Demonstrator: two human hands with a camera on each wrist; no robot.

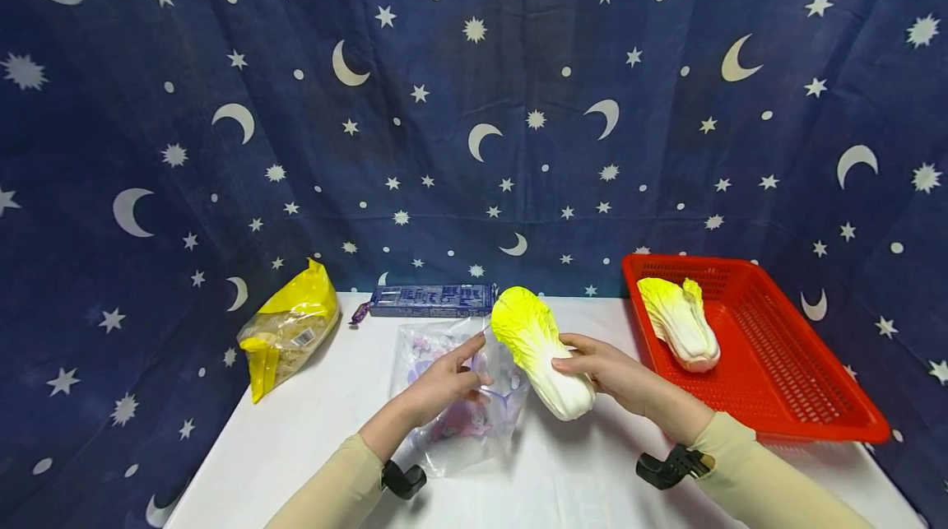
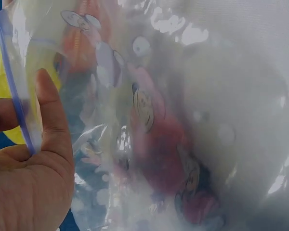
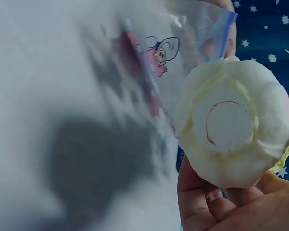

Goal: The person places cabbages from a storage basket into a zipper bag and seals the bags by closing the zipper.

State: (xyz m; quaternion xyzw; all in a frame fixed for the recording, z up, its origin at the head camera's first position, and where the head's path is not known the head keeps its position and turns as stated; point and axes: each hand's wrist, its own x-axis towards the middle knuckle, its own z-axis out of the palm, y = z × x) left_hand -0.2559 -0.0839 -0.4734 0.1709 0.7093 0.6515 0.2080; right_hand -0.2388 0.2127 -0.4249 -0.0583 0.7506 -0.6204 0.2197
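Note:
My right hand (image 1: 611, 368) grips a napa cabbage (image 1: 536, 340) with yellow leaves and a white base. Its leafy end tilts up and left, beside the mouth of a clear zip bag (image 1: 459, 430) printed with cartoon figures. In the right wrist view the round base of the cabbage (image 3: 231, 125) faces the camera, and the fingers curl beneath it. My left hand (image 1: 444, 385) holds the bag at its mouth. The left wrist view shows the purple zip edge (image 2: 14, 91) running between thumb and fingers. Whether any leaf is inside the bag cannot be told.
A red plastic basket (image 1: 778, 331) on the right holds a second napa cabbage (image 1: 681, 323). A yellow, partly clear food bag (image 1: 292, 327) stands at the left. At the back lie a blue package (image 1: 433, 300) and a small purple wrapped piece (image 1: 360, 313).

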